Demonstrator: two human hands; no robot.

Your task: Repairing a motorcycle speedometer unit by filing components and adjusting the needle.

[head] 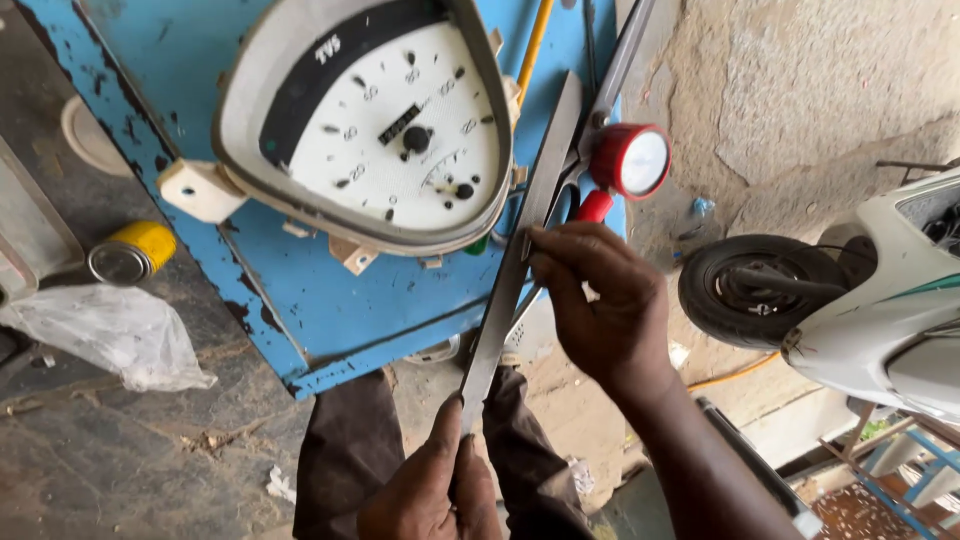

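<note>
Your left hand (425,490) sits at the bottom of the view, its grip closed around the lower end of a long flat metal strip (520,250). The strip runs up and slightly to the right from that hand, along the right edge of the blue surface (330,300), and its upper end reaches past the rim of the speedometer housing (370,120). Your right hand (600,300) meets the strip about halfway up, with the fingertips (540,245) pinched on its edge, so this grip too is closed on the strip. The speedometer housing lies on the blue surface near its far right part, dial face up, with a cream bracket sticking out at its left side. Just beyond your right hand, at the surface's right edge, a red-rimmed round lamp (632,160) sits beside a pair of long metal blades that cross behind the strip. To the left of the surface, on the floor, lie a yellow tin can (130,252) and a crumpled clear plastic bag (110,335). On the right, well apart from your hands, stands a white scooter (880,310) with its black wheel (755,290) toward you.
</note>
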